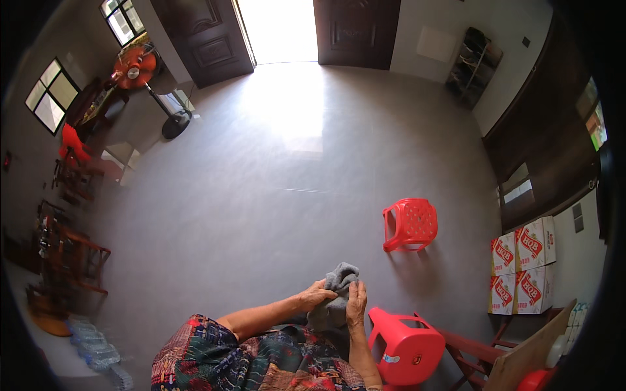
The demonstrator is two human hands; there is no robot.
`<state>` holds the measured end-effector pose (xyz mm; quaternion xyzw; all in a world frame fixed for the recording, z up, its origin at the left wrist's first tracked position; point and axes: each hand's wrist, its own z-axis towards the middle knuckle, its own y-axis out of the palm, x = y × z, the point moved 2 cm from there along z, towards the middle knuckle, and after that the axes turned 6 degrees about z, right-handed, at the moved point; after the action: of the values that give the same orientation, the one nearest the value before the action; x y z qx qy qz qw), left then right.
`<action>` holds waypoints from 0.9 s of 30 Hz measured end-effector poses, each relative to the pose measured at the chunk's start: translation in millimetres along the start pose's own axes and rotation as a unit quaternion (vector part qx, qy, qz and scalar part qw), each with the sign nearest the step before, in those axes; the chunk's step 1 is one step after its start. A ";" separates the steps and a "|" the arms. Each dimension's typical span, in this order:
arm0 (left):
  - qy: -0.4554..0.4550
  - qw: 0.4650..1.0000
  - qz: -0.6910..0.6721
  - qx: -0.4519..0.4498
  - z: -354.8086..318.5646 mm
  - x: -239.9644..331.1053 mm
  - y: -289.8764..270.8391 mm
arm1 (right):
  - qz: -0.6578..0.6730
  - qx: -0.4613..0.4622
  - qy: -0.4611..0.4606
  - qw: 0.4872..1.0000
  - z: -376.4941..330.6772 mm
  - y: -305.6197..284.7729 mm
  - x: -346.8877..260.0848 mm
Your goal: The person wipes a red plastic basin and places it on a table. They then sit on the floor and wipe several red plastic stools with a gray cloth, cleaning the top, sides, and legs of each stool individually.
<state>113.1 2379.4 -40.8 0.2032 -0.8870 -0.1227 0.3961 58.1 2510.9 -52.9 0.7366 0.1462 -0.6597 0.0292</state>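
Note:
A crumpled grey cloth (pixel 340 279) is held up in front of my body, its lower part hanging down toward my lap. From its left side, my left hand (pixel 317 295) grips it, thumb lying across the fabric. My right hand (pixel 356 304) is closed on the cloth's right edge, fingers pointing upward. Folds hide some of the fingertips. Just right of my right forearm stands a red plastic stool (pixel 409 348).
A second red stool (pixel 417 221) stands ahead on the right on the grey floor (pixel 261 195). Stacked cartons (pixel 521 267) and a wooden table (pixel 521 352) are at the right. A standing fan (pixel 135 68), wooden chairs (pixel 81 260) and plastic bottles (pixel 94 342) line the left. Dark doors (pixel 202 39) open ahead.

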 end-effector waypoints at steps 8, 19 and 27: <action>-0.096 0.989 -0.038 0.107 97.8 58.0 3.5 | 0.004 -0.014 0.213 0.977 158.2 -100.4 208.5; -0.361 0.878 0.312 0.036 114.5 -45.3 -27.2 | 0.098 0.173 0.534 0.822 357.1 -164.5 326.5; -0.289 0.794 0.530 -0.066 94.8 -28.9 -26.2 | 0.295 0.350 0.496 0.738 429.0 -151.4 402.7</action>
<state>66.1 2374.8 -131.8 -0.3708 -0.9185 -0.0048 0.1373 -358.6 2625.7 -479.8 0.9242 -0.3254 -0.1637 -0.1145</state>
